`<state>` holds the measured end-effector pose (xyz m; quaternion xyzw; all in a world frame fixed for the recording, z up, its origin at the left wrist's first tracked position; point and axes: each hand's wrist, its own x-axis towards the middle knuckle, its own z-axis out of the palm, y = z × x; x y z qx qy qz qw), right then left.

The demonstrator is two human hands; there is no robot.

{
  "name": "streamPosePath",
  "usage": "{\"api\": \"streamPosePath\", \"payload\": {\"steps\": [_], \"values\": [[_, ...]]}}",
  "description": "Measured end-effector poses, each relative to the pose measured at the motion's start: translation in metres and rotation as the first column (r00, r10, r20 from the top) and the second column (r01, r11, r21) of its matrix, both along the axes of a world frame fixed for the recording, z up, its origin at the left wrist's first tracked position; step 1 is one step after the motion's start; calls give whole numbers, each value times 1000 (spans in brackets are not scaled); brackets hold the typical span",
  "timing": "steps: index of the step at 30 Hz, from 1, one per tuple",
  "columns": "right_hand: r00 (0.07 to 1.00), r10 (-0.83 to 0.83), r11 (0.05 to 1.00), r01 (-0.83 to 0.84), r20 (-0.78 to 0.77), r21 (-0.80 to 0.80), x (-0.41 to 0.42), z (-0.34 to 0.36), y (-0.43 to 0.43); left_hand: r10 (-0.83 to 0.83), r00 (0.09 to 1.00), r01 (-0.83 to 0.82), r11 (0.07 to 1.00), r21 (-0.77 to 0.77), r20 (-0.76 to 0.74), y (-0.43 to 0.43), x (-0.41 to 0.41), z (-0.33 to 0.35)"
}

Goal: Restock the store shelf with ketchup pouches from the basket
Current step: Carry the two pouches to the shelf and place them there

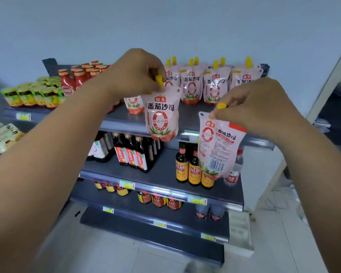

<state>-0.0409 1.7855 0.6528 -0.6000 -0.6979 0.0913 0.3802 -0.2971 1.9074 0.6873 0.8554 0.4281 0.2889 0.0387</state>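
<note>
My left hand [138, 72] pinches the yellow cap of a pink ketchup pouch [161, 117], which hangs front-out over the front edge of the top shelf [124, 119]. Another ketchup pouch [218, 148] dangles from my right hand [258, 107], gripped at its yellow cap, back side with barcode showing, in front of the second shelf. Several matching pouches [215, 85] with yellow caps stand in rows at the back right of the top shelf. One more pouch [133, 105] stands behind my left wrist. The basket is out of view.
Red ketchup bottles [75, 79] and yellow-green packets [32, 95] fill the top shelf's left part. Dark sauce bottles [132, 152] and orange-labelled bottles [187, 166] stand on the second shelf. Lower shelves hold jars [158, 200]. A white wall post [331, 79] stands to the right.
</note>
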Motion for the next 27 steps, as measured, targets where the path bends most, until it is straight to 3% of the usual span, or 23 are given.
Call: {"api": "streamPosePath", "payload": {"steps": [8, 12, 20, 27], "values": [[962, 117, 993, -114, -246, 27, 12, 27, 124, -9, 997, 13, 999, 42, -77, 134, 29, 22], [960, 107, 994, -101, -257, 38, 4, 33, 172, -3, 991, 14, 997, 77, -133, 190, 37, 24], [964, -82, 996, 68, -252, -65, -21, 22, 247, 15, 954, 20, 994, 110, -300, 271, 40, 3], [940, -334, 942, 329, -71, -72, -69, 7, 302, -79, 921, 106, 993, 50, -382, 299, 34, 9]]}}
